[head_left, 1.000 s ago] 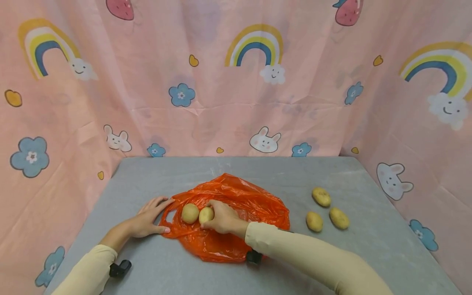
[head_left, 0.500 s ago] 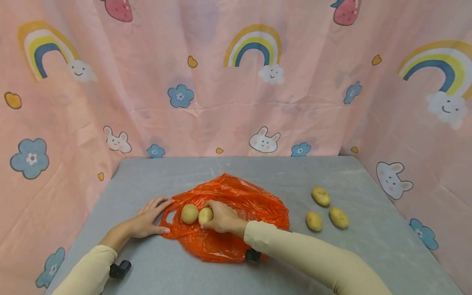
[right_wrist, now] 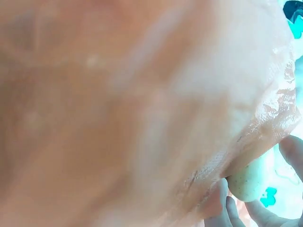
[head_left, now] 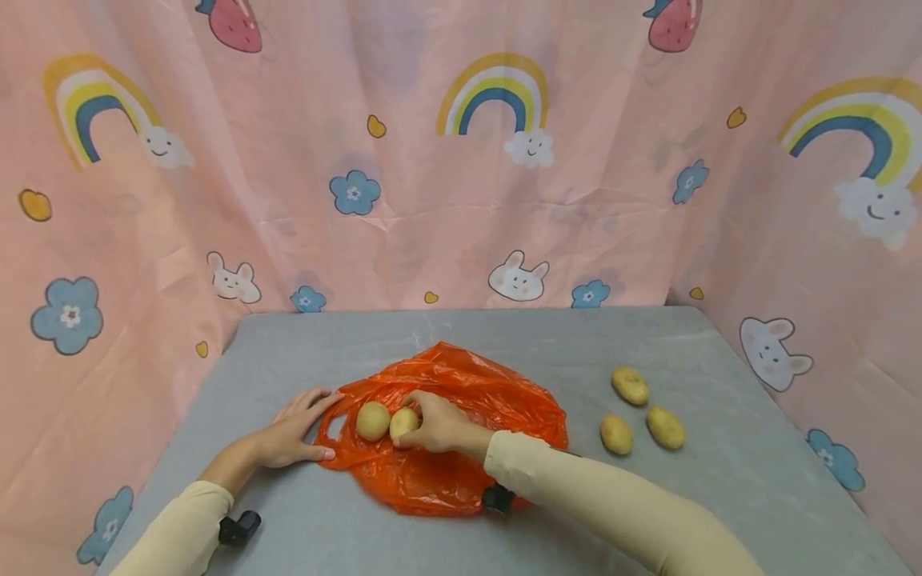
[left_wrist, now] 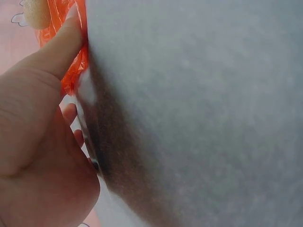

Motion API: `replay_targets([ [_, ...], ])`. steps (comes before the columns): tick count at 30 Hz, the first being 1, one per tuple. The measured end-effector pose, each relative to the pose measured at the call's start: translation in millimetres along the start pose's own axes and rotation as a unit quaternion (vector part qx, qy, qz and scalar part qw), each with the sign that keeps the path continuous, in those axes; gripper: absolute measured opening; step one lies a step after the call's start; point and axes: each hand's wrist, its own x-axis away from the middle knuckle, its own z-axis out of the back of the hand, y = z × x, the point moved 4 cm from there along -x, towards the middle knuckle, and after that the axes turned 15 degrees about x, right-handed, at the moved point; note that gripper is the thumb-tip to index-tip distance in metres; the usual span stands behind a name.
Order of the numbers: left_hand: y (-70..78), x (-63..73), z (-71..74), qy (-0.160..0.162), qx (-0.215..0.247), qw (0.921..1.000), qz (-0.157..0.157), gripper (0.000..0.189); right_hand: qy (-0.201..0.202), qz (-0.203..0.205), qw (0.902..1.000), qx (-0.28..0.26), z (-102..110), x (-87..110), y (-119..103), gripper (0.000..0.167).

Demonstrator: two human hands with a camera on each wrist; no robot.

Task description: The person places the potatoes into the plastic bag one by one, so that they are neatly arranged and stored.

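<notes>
A red-orange plastic bag (head_left: 471, 380) lies flat and crinkled on the grey table. My right hand (head_left: 441, 424) reaches over it and holds a potato (head_left: 403, 426) between thumb and fingers. Just left of that potato, close beside it, another potato (head_left: 373, 421) rests on the bag near its handle hole. With fingers and thumb spread apart, my left hand (head_left: 291, 432) rests at the bag's left edge by the handle. In the left wrist view the thumb (left_wrist: 66, 40) lies along the bag's edge. Blurred bag film fills much of the right wrist view.
Three more potatoes (head_left: 615, 434) lie loose on the table (head_left: 749, 496), right of the bag. A pink patterned curtain (head_left: 446, 232) hangs behind the table and along both sides. A black wrist device (head_left: 240, 528) sits at my left sleeve.
Both hands, the bag and the potatoes keep their places. Only the head view has shifted slightly.
</notes>
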Motion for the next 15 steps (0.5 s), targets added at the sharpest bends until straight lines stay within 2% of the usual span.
replay_targets([
  [6, -0.8, -0.2, -1.8, 0.003, 0.000, 0.9999, -0.013, 0.093, 0.001, -0.014, 0.9992, -0.039, 8, 4.3, 5, 0.060],
  [11, -6.6, 0.2, -2.3, 0.015, -0.002, 0.9991, -0.041, 0.092, 0.006, -0.009, 0.9988, -0.049, 22, 8.1, 10, 0.058],
  [15, -8.3, 0.1, -2.1, 0.019, 0.000, 0.9987, -0.047, 0.092, 0.011, -0.003, 0.9981, -0.060, 34, 12.8, 15, 0.056],
])
